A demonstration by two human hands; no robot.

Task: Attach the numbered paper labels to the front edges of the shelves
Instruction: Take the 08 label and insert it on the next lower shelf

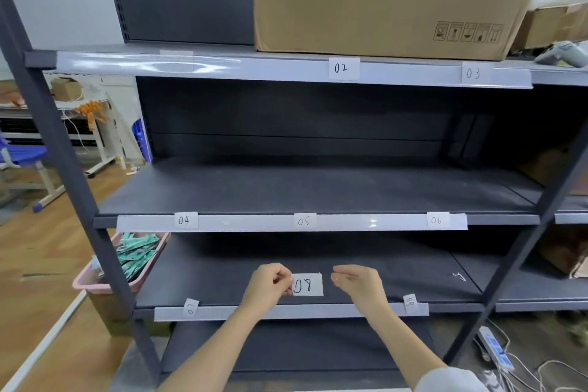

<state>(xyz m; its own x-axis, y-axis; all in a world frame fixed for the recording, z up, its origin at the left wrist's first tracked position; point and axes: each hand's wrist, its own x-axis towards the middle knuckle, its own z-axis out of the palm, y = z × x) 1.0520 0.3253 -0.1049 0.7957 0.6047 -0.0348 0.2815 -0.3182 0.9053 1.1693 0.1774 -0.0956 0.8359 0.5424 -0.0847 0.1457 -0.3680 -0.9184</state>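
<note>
Small white paper label marked "08" (307,285) at lower centre of the frame, held face-up above the dark lower shelf board (397,270), just behind the pale label strip on that shelf's front edge (292,311). Pinched at its left edge between thumb and fingertips of the left hand (269,286); not yet seated in the strip. Right hand (358,285) just beside the label's right edge, apart from it, fingers loosely curled and gripping nothing, probably poised to take the free edge and steady the paper for insertion. Gap on the strip between label "07" (191,307), lower left, and a tilted label at lower right (410,303), probably "09", likely the intended slot; central hold consistent with that. Middle shelf strip (366,222) above carrying "04" (184,220), "05" (304,221) and "06" (436,220), seated upright. Top strip (254,68) showing "02" (341,68) and "03" (473,73); left end glossy, no number legible there. Large brown cardboard box (381,0) on top shelf, upper right. Pink plastic bin of green packets (127,259) at left, partly behind the dark upright post (63,143).
</note>
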